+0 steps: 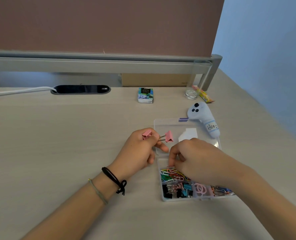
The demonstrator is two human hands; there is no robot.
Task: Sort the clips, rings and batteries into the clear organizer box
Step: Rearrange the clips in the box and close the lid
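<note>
The clear organizer box (162, 199) lies open on the desk with its lid (169, 123) folded back. Its compartments hold coloured paper clips (169, 175), black, blue and pink binder clips (176, 190), pink rings (201, 188) and batteries (220, 190). My left hand (140, 149) holds two pink binder clips: one (169, 136) sticks out by its wire handles over the lid, the other (146, 134) sits against my fingers. My right hand (192, 158) reaches into a back compartment with fingers curled, pinching something small that I cannot make out.
A white plush toy (204, 118) lies just behind the lid. Further back stand a tissue pack (145, 95), a glass (194, 84), a snack wrapper (204, 94) and a cardboard box (154, 79) under the grey shelf (91, 64). A cable port (80, 89) sits at the left.
</note>
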